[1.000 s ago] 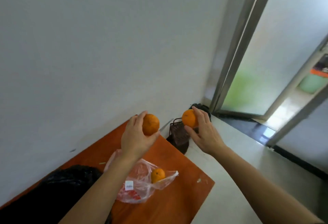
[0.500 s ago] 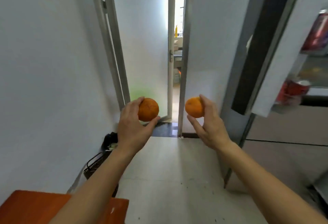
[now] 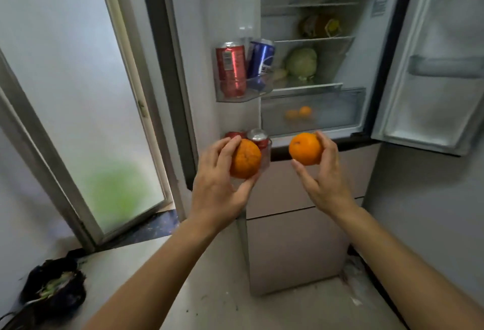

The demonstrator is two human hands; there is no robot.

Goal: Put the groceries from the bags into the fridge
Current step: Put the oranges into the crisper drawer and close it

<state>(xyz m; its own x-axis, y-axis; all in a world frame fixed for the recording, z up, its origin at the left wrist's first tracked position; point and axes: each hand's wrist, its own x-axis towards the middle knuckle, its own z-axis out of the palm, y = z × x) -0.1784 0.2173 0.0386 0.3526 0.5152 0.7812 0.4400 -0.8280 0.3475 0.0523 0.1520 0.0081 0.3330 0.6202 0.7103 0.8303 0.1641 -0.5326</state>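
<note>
- While the fridge (image 3: 369, 68) stands open ahead, the left hand (image 3: 214, 183) curls fingers and thumb round an orange (image 3: 245, 159), and the right hand (image 3: 324, 180) grips a second orange (image 3: 305, 148).
- Both fruits hang in the air before the fridge's lower edge, not yet inside.
- Step in hand, by my reading: carrying them in; next comes the clear drawer (image 3: 337, 112) (two other oranges (image 3: 298, 113) lie there), which probably needs pulling open.

Head-worn wide-angle camera, facing forward and slightly down, close to the open fridge (image 3: 296, 248) at upper right; left arm (image 3: 146, 277) and right arm (image 3: 406, 264) enter from the lower edge.
</note>
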